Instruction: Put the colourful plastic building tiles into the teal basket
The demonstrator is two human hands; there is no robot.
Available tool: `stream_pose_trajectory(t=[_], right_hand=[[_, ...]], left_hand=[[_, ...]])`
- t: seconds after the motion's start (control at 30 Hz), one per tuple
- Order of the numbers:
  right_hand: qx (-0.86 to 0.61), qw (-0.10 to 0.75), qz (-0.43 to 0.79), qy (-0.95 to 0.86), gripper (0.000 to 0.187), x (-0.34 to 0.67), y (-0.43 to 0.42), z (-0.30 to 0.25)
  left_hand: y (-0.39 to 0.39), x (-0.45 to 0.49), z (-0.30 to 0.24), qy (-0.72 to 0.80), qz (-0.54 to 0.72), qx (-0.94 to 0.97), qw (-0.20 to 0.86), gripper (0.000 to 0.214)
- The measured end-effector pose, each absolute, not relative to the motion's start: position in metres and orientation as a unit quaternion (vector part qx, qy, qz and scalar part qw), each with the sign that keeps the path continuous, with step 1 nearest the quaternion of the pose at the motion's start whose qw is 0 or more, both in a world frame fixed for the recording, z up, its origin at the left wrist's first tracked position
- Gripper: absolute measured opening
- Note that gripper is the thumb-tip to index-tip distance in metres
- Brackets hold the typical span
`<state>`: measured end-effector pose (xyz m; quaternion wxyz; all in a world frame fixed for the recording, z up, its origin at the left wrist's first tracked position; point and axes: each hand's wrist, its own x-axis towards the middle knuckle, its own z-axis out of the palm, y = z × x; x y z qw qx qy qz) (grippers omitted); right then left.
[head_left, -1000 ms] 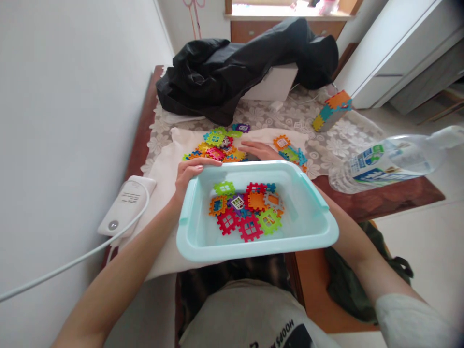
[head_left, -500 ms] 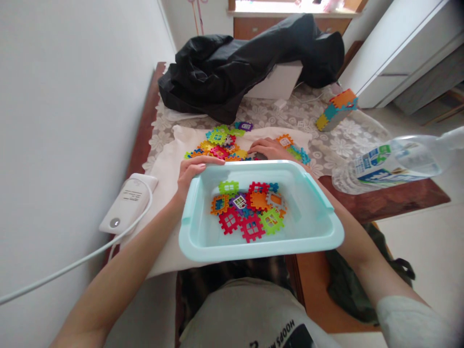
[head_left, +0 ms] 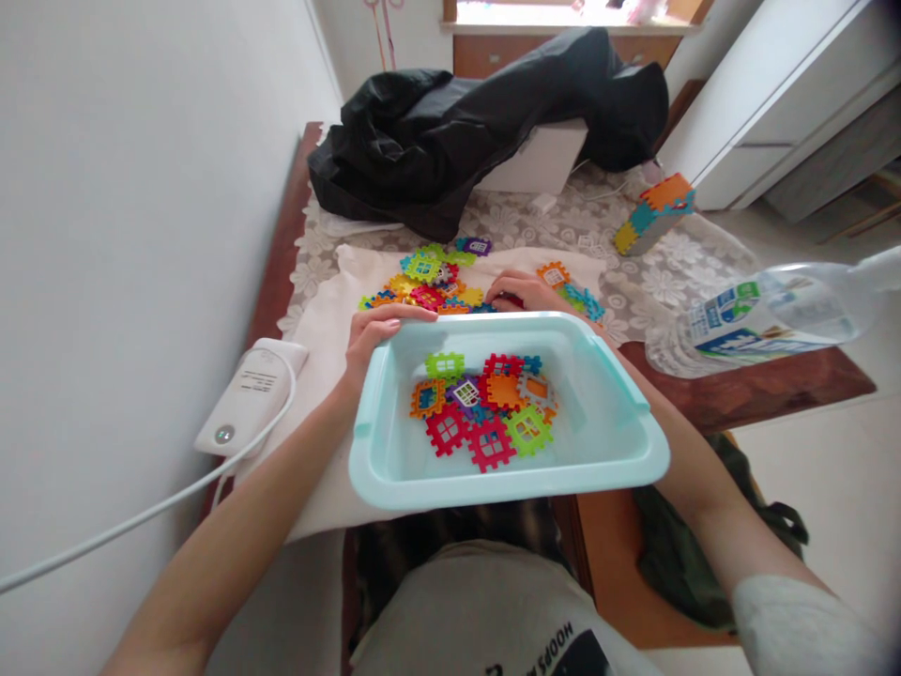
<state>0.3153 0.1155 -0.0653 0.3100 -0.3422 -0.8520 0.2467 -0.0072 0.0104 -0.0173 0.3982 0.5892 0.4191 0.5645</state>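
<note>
A pale blue plastic basin (head_left: 605, 427) stands tilted towards me, with several interlocking plastic tiles (head_left: 491, 443) in red, green, orange, purple and grey on its bottom. My left hand (head_left: 376, 330) is closed over the basin's far left rim, fingers along the edge. Behind the far rim, my right hand (head_left: 526, 289) is curled over a red building tile, partly hidden by fingers and basin. A heap of mixed tiles (head_left: 429, 286) lies on the white cloth left of that hand. To its right are an orange tile (head_left: 553, 274) and some blue and green ones.
A clear plastic bottle (head_left: 760, 314) is at the right. A built tile box (head_left: 654, 216) stands on the lace tablecloth (head_left: 598, 211). Black fabric (head_left: 422, 141) covers a white box (head_left: 535, 160) at the back. A white device with a cable (head_left: 250, 394) lies by the left wall.
My right hand's fingers have shifted slightly; red now shows under them where a grey piece showed before. My left hand and the basin have barely moved.
</note>
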Motion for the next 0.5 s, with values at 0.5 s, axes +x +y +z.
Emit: stream_pose_trajectory(t=[0.5], right_hand=[[-0.322, 0.626, 0.490, -0.513, 0.044, 0.323, 0.121, -0.041]], left_hand=[[0.020, -0.009, -0.022, 0.386, 0.560, 0.578, 0.451, 0.024]])
